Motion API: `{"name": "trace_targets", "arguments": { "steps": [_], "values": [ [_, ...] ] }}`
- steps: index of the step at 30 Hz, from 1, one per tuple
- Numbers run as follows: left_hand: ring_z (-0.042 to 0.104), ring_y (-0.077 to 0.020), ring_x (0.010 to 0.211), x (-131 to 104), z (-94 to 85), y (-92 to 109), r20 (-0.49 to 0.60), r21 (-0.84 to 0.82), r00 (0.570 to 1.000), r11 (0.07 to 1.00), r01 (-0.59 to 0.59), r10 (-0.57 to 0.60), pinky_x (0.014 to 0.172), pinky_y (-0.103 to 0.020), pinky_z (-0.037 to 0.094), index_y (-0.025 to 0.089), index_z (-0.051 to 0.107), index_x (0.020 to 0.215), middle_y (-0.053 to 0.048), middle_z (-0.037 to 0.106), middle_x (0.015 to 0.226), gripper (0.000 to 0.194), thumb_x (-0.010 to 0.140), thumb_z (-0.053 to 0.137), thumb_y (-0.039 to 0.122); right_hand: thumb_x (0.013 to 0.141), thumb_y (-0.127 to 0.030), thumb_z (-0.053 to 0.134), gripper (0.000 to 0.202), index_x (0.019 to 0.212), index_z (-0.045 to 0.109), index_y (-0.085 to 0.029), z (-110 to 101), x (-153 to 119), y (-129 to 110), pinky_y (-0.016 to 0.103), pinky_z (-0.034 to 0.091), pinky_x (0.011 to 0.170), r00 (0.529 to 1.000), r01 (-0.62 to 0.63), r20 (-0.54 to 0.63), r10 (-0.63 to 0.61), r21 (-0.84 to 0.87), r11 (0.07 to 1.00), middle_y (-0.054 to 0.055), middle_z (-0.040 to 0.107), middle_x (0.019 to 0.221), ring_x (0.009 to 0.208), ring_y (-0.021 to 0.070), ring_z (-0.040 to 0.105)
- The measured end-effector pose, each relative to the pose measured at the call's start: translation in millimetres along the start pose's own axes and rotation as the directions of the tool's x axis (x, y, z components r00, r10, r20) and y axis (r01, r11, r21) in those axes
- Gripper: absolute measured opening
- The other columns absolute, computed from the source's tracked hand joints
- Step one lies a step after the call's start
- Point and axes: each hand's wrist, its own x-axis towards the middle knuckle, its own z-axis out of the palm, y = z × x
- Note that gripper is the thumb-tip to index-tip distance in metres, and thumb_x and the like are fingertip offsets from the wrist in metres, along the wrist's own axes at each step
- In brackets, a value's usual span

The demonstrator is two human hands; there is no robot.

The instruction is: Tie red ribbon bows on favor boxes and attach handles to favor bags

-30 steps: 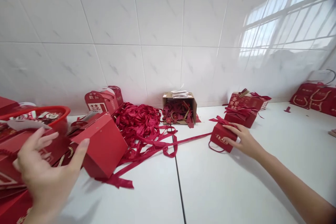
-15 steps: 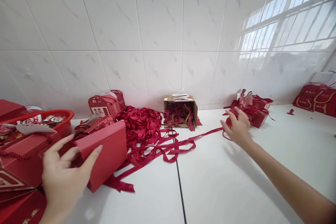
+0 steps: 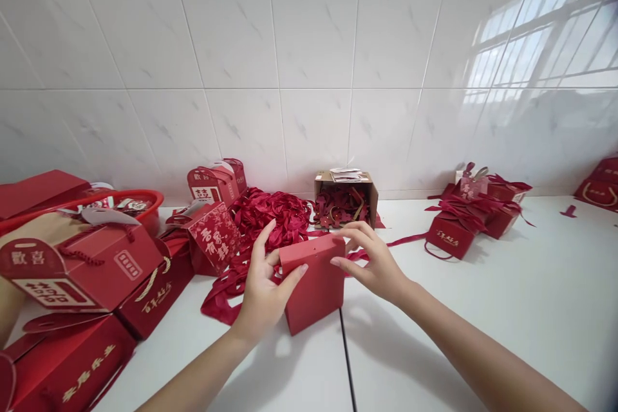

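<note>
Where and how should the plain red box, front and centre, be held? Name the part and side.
Probably by the upper left and right edges of the plain red box, coming in from both sides: it is roughly upright, and its broad, flat near face shows no handle.

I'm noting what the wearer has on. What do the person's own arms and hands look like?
The left hand and right hand are gloveless. The visible forearms are bare: no sleeves, watch or bracelet. No rings show on the visible fingers.
</note>
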Motion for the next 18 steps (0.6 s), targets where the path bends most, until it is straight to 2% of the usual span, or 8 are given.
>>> {"name": "trace_targets", "arguments": {
  "steps": [1,3,5,6,8,11,15,18],
  "values": [
    [0.067,-0.018,0.089,1.7,-2.4,-1.5,0.02,-0.001,1.0,1.0,0.004,-0.004,0.078,-0.031,0.057,0.034,0.02,0.142,-0.004,0.069,0.102,0.084,0.076,0.071,0.028,0.084,-0.031,0.064,0.026,0.11,0.059,-0.027,1.3,0.4,1.8,0.039,0.054,0.081,1.0,-0.011,-0.018,0.01,-0.016,1.0,0.006,0.051,0.11,0.081,0.0159,0.061],
    [0.067,-0.0184,0.089,3.5,-8.1,-4.6,0.056,0.035,0.998,0.999,0.023,-0.025,0.077,-0.028,0.057,0.029,0.037,0.134,-0.004,0.069,0.101,0.069,0.075,0.072,0.03,0.085,-0.03,0.063,0.018,0.103,0.062,-0.026,2.5,0.9,2.9,0.039,0.053,0.083,0.999,-0.004,-0.044,0.003,-0.041,0.999,0.007,0.054,0.105,0.09,0.0193,0.06],
    [0.066,-0.0193,0.088,3.4,-12.8,-7.4,0.087,0.094,0.994,0.994,0.056,-0.064,0.074,-0.026,0.056,0.022,0.054,0.116,-0.006,0.068,0.101,0.046,0.074,0.072,0.033,0.086,-0.029,0.062,0.014,0.099,0.063,-0.025,2.3,1.6,1.7,0.04,0.05,0.089,0.998,0.028,-0.06,-0.031,-0.052,0.998,0.008,0.057,0.108,0.103,0.0224,0.057],
    [0.066,-0.0197,0.087,2.8,-14.4,-8.3,0.094,0.115,0.992,0.991,0.072,-0.083,0.072,-0.026,0.055,0.02,0.058,0.107,-0.007,0.068,0.1,0.038,0.074,0.072,0.034,0.086,-0.028,0.061,0.013,0.098,0.062,-0.024,2.0,2.0,0.7,0.04,0.049,0.09,0.998,0.042,-0.055,-0.045,-0.041,0.998,0.008,0.058,0.109,0.106,0.0227,0.057],
    [0.065,-0.0201,0.087,0.5,-16.1,-9.1,0.091,0.119,0.991,0.989,0.088,-0.099,0.071,-0.026,0.055,0.019,0.059,0.103,-0.007,0.068,0.1,0.036,0.074,0.072,0.035,0.086,-0.029,0.06,0.013,0.098,0.061,-0.024,1.1,2.6,-1.7,0.038,0.05,0.089,0.999,0.033,-0.024,-0.033,0.024,0.999,0.007,0.063,0.107,0.104,0.0215,0.059],
    [0.065,-0.0198,0.09,-3.7,-16.5,-7.7,0.072,0.11,0.995,0.992,0.065,-0.073,0.075,-0.027,0.054,0.022,0.058,0.107,-0.005,0.066,0.103,0.039,0.073,0.072,0.033,0.085,-0.033,0.062,0.017,0.097,0.061,-0.022,-0.6,2.1,-5.3,0.035,0.053,0.081,0.997,-0.073,0.019,0.071,0.148,0.986,0.005,0.067,0.096,0.09,0.0194,0.063],
    [0.064,-0.0192,0.086,-7.9,-17.1,-4.7,0.074,0.179,0.997,0.984,-0.01,-0.003,0.074,-0.027,0.053,0.021,0.064,0.09,-0.004,0.064,0.093,0.019,0.075,0.07,0.031,0.08,-0.039,0.068,0.017,0.089,0.064,-0.025,-1.9,-1.0,-8.0,0.038,0.055,0.074,0.984,-0.176,0.055,0.168,0.203,0.963,0.003,0.067,0.088,0.083,0.0219,0.063],
    [0.06,-0.0235,0.103,-9.6,-17.5,-3.3,0.09,0.191,0.994,0.978,-0.084,0.068,0.084,-0.03,0.051,0.02,0.065,0.08,-0.008,0.061,0.107,0.012,0.076,0.07,0.03,0.079,-0.044,0.067,0.017,0.08,0.065,-0.027,-0.7,-4.1,-9.1,0.041,0.056,0.074,0.984,-0.173,0.062,0.164,0.191,0.966,0.003,0.064,0.087,0.084,0.0242,0.062]
  ]
}}
